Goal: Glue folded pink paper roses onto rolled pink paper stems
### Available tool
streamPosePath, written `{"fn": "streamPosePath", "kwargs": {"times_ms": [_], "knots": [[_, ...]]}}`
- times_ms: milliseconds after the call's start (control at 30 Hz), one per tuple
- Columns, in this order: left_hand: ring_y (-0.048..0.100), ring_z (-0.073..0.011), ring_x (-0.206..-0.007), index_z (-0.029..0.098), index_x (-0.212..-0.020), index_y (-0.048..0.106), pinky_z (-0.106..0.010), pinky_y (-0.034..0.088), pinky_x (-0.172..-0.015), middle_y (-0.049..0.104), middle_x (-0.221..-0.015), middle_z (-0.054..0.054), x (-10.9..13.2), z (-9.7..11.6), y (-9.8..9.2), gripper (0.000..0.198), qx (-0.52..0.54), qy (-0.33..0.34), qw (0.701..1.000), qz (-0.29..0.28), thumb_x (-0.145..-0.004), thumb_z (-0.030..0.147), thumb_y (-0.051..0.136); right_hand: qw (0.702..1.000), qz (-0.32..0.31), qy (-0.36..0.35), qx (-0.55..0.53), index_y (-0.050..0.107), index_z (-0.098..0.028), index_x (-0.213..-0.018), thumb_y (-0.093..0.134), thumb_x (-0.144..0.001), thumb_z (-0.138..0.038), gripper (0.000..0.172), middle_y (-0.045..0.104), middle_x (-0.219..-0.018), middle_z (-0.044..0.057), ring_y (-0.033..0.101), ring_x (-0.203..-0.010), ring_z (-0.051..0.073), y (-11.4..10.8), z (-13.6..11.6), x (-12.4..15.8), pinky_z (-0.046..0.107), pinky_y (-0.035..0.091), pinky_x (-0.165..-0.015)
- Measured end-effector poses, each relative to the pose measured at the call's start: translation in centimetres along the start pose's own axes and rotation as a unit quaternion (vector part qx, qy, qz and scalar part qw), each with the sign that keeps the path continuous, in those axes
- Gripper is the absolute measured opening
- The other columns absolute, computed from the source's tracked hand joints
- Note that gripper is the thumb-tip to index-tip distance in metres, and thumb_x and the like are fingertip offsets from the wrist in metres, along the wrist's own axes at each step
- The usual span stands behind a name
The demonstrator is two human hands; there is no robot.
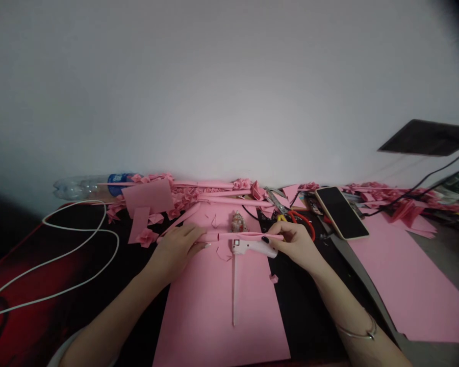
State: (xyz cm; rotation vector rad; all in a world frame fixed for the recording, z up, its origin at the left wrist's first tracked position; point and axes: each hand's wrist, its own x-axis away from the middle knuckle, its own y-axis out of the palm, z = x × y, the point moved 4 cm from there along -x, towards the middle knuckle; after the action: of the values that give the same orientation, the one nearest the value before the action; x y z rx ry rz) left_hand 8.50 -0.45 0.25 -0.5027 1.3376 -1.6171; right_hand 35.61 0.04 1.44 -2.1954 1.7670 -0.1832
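Observation:
My left hand (180, 246) rests on a large pink paper sheet (218, 306) and pinches the left end of a thin rolled pink paper stick (245, 236). My right hand (295, 243) grips the stick's right end and also holds a white glue gun (252, 248) lying sideways under the stick. A long glue stick (234, 288) pokes out of the gun toward me. A small pinkish lump (238, 222) sits just behind the stick.
Pink paper flowers and rolled sticks (199, 192) line the wall. A plastic bottle (87, 186) lies at the back left, a white cable (76, 239) loops on the left. Red-handled scissors (300, 220), a phone (341, 212) and another pink sheet (401, 285) lie right.

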Motion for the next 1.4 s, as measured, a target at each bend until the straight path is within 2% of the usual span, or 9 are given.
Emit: {"fn": "streamPosePath", "kwargs": {"times_ms": [167, 467, 633, 800, 900, 1033, 1233, 1300, 1400], "knots": [[0.063, -0.0226, -0.087, 0.017, -0.108, 0.057, -0.031, 0.047, -0.072, 0.066, -0.101, -0.01, 0.3, 1.6, 0.3, 0.023, 0.014, 0.036, 0.998, -0.053, -0.094, 0.025, 0.041, 0.998, -0.019, -0.038, 0.046, 0.063, -0.015, -0.069, 0.068, -0.076, -0.027, 0.015, 0.062, -0.065, 0.002, 0.054, -0.06, 0.013, 0.8, -1.1, 0.5, 0.025, 0.042, -0.055], [0.062, -0.0188, -0.077, 0.021, -0.098, 0.06, -0.027, 0.045, -0.068, 0.065, -0.086, -0.005, 0.6, 2.8, 0.1, 0.024, 0.029, 0.063, 0.997, -0.023, -0.094, 0.024, 0.037, 0.993, 0.028, -0.095, -0.066, 0.068, -0.018, -0.073, 0.076, -0.066, -0.019, 0.011, 0.068, -0.07, 0.003, 0.062, -0.065, 0.015, 1.3, -2.5, 1.0, 0.025, 0.049, -0.058], [0.058, -0.0178, -0.071, 0.019, -0.09, 0.059, -0.027, 0.041, -0.063, 0.061, -0.079, -0.004, 0.8, 3.7, 0.5, 0.025, 0.021, 0.09, 0.995, -0.041, -0.094, 0.023, 0.035, 0.994, 0.008, -0.034, -0.099, 0.068, -0.019, -0.077, 0.076, -0.065, -0.019, 0.015, 0.066, -0.063, -0.001, 0.056, -0.051, 0.011, 2.7, -1.7, 1.4, 0.02, 0.044, -0.044], [0.055, -0.0168, -0.066, 0.018, -0.087, 0.058, -0.027, 0.039, -0.059, 0.059, -0.075, -0.003, 1.0, 4.6, 0.6, 0.023, 0.023, 0.127, 0.991, -0.031, -0.093, 0.02, 0.036, 0.988, -0.029, 0.026, -0.153, 0.07, -0.019, -0.08, 0.076, -0.065, -0.019, 0.016, 0.068, -0.07, 0.0, 0.056, -0.048, 0.01, 4.5, -1.0, 1.7, 0.02, 0.045, -0.041], [0.054, -0.0166, -0.065, 0.018, -0.085, 0.057, -0.027, 0.04, -0.059, 0.059, -0.074, -0.002, 1.1, 5.1, 0.9, 0.021, 0.024, 0.138, 0.989, -0.039, -0.092, 0.021, 0.037, 0.987, -0.051, 0.027, -0.148, 0.072, -0.018, -0.079, 0.076, -0.066, -0.021, 0.014, 0.069, -0.068, 0.002, 0.057, -0.049, 0.01, 5.7, -1.0, 2.0, 0.021, 0.047, -0.043], [0.057, -0.0182, -0.07, 0.017, -0.087, 0.056, -0.029, 0.044, -0.063, 0.061, -0.079, -0.004, 1.2, 5.7, 1.2, 0.022, 0.021, 0.134, 0.989, -0.06, -0.094, 0.023, 0.036, 0.991, -0.052, -0.003, -0.122, 0.072, -0.015, -0.074, 0.075, -0.068, -0.022, 0.01, 0.068, -0.063, 0.002, 0.054, -0.047, 0.009, 6.5, -0.9, 2.4, 0.02, 0.043, -0.043], [0.059, -0.0225, -0.095, 0.013, -0.11, 0.052, -0.035, 0.047, -0.081, 0.065, -0.104, -0.011, 1.2, 5.9, 0.9, 0.025, 0.02, 0.134, 0.99, -0.047, -0.094, 0.021, 0.035, 0.988, -0.012, -0.021, -0.155, 0.065, -0.015, -0.071, 0.071, -0.075, -0.023, 0.011, 0.067, -0.063, 0.002, 0.055, -0.05, 0.009, 6.3, -1.6, 2.9, 0.019, 0.045, -0.045], [0.059, -0.0216, -0.088, 0.014, -0.101, 0.055, -0.035, 0.047, -0.079, 0.065, -0.096, -0.009, 1.2, 5.9, 0.9, 0.024, 0.008, 0.143, 0.989, -0.041, -0.095, 0.02, 0.033, 0.98, -0.021, -0.013, -0.196, 0.061, -0.016, -0.07, 0.07, -0.077, -0.026, 0.015, 0.066, -0.06, 0.001, 0.056, -0.048, 0.009, 6.6, -1.6, 3.0, 0.02, 0.046, -0.044], [0.058, -0.019, -0.072, 0.015, -0.082, 0.055, -0.031, 0.045, -0.065, 0.063, -0.079, -0.006, 1.2, 5.9, 1.0, 0.029, -0.02, 0.15, 0.988, -0.04, -0.096, 0.022, 0.03, 0.967, -0.039, -0.003, -0.252, 0.057, -0.016, -0.071, 0.069, -0.078, -0.028, 0.018, 0.067, -0.059, 0.0, 0.06, -0.048, 0.011, 7.1, -1.5, 3.1, 0.022, 0.05, -0.046]]}}
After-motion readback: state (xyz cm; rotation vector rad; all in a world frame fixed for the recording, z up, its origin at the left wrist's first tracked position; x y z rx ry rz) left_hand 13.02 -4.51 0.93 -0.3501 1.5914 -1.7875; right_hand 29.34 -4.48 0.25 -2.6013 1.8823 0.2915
